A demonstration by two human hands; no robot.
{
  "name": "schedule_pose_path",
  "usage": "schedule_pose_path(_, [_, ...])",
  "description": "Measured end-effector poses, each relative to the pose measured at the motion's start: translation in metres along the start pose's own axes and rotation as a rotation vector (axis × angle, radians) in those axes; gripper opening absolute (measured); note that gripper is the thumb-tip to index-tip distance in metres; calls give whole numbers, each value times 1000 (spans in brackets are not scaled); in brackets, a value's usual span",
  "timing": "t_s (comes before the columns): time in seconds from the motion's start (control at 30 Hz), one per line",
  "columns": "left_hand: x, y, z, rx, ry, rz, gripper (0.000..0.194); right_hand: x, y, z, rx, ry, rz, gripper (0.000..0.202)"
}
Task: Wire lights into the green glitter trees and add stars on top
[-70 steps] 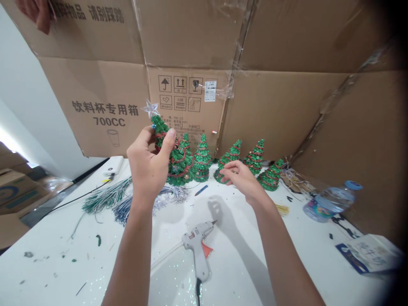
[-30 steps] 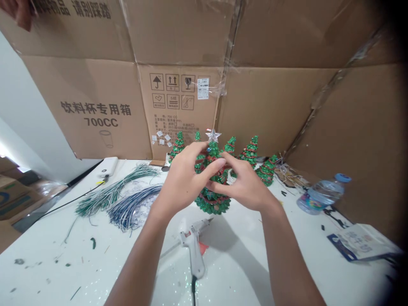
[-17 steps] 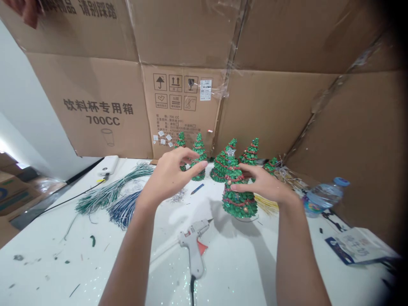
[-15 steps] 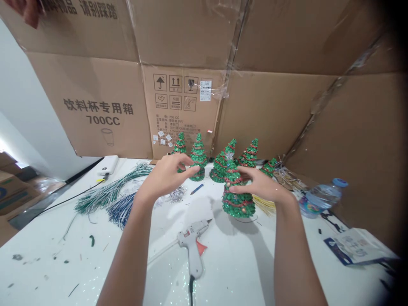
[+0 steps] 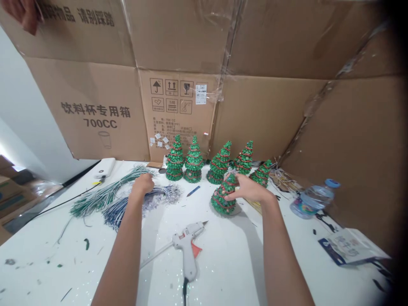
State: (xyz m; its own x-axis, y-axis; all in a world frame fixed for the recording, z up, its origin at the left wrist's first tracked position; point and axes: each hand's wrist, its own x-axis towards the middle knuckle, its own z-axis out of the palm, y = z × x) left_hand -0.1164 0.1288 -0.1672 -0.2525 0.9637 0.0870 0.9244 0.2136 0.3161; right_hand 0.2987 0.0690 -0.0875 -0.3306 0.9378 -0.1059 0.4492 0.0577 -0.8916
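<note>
My right hand (image 5: 251, 188) is wrapped round the upper part of a small green tinsel Christmas tree (image 5: 222, 200), which tilts a little with its base at the white table. A silvery piece shows at its top. My left hand (image 5: 143, 185) is at the bundles of thin wire, its fingers curled in; what they may hold is hidden. Beside it lie a green-and-white wire bundle (image 5: 108, 189) and a blue-and-white wire bundle (image 5: 119, 210). Between my forearms rests a white hot glue gun (image 5: 187, 246) with an orange trigger.
Several finished-looking trees (image 5: 194, 163) stand along the cardboard wall (image 5: 178, 42). A blue pencil (image 5: 193, 191), a water bottle (image 5: 314, 199), a milk packet (image 5: 349, 246) and a white power bank (image 5: 105, 167) lie about. Another person's hand (image 5: 25, 16) shows at the top left.
My left hand has left the tree's side and moved left to the wire bundles. The tree in my right hand has shifted slightly left and now leans.
</note>
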Motion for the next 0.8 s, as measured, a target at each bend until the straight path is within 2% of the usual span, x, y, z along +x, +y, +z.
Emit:
schedule_pose_path(0.1, [-1,-4,12,74,25,-131,42,2,3,-1,-2,12,6,57])
schedule_pose_path(0.17, [-2,-2,19,101,60,-155,42,3,6,-2,2,17,11,58])
schedule_pose_path(0.3, [-3,0,27,113,112,-104,42,4,11,-3,-4,32,25,62])
schedule_pose_path(0.5, [-3,-2,34,87,109,-35,42,6,14,-3,-22,30,52,61])
schedule_pose_path(0.8, [0,-3,32,-15,51,-78,42,5,16,-2,-4,25,67,59])
